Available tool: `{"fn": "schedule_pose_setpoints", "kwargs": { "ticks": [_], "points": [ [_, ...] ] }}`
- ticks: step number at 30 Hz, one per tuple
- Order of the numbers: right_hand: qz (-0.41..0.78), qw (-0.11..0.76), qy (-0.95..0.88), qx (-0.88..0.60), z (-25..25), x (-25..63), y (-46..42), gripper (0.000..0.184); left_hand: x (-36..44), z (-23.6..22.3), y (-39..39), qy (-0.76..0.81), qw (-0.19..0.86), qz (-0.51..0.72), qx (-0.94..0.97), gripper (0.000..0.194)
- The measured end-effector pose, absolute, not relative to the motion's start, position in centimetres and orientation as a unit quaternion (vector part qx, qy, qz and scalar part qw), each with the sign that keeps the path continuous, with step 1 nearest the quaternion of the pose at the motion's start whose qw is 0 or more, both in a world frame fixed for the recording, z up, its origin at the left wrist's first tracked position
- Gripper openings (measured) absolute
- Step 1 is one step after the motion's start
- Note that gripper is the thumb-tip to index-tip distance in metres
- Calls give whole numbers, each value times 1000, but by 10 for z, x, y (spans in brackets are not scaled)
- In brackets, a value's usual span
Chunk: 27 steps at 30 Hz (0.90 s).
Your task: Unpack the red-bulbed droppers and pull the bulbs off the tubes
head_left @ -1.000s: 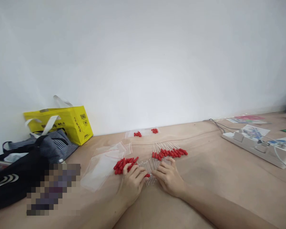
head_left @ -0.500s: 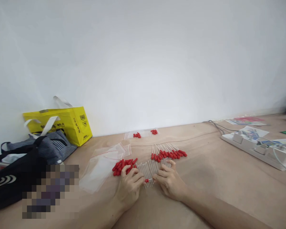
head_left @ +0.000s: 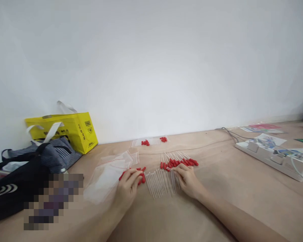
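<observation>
My left hand [head_left: 127, 185] is over a pile of red teardrop-shaped pieces [head_left: 143, 178], with its thumb and fingers drawn together among them. Whether a piece is between the fingertips is hidden. My right hand [head_left: 188, 179] pinches a thin whitish stick [head_left: 171, 168], which points left from its fingertips. Between the hands lies a row of thin clear sticks [head_left: 158, 183], side by side on the table. Just beyond the right hand, several sticks with red ends [head_left: 179, 163] lie fanned out, their red ends toward me.
Clear zip bags [head_left: 108, 178] lie on the table at left. A bag with small red pieces [head_left: 145, 143] lies by the wall. Yellow [head_left: 88, 134], striped [head_left: 58, 154] and black [head_left: 17, 191] bags stand far left. A power strip [head_left: 267, 161] with cables and printed sheets [head_left: 272, 139] are at right.
The hands have come apart from the red-tipped stick between them. My left hand moved up and left to the red pile; my right moved right and up toward the fanned sticks.
</observation>
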State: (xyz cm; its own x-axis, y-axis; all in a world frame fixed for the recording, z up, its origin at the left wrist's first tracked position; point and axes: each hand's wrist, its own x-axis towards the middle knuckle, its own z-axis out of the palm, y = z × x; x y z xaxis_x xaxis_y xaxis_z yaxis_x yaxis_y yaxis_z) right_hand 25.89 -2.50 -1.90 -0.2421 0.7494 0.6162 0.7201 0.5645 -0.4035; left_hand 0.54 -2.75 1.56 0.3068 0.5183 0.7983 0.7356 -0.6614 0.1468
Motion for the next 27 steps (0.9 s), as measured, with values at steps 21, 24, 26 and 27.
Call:
{"fn": "schedule_pose_setpoints", "kwargs": {
  "ticks": [21, 24, 26, 27],
  "points": [
    [-27, 244, -756, -607, -19, 191, -21, 26, -67, 8, 16, -686, -49, -286, -668, 27],
    [-19, 246, -760, -601, -19, 191, -23, 22, -69, 8, 17, -692, -47, -278, -665, 31],
    [-25, 254, -760, -597, -18, 192, -24, 19, -70, 8, 17, -695, -46, -275, -663, 31],
    [-30, 259, -759, -596, -17, 193, -24, 18, -70, 7, 17, -696, -46, -275, -662, 31]
  ]
}}
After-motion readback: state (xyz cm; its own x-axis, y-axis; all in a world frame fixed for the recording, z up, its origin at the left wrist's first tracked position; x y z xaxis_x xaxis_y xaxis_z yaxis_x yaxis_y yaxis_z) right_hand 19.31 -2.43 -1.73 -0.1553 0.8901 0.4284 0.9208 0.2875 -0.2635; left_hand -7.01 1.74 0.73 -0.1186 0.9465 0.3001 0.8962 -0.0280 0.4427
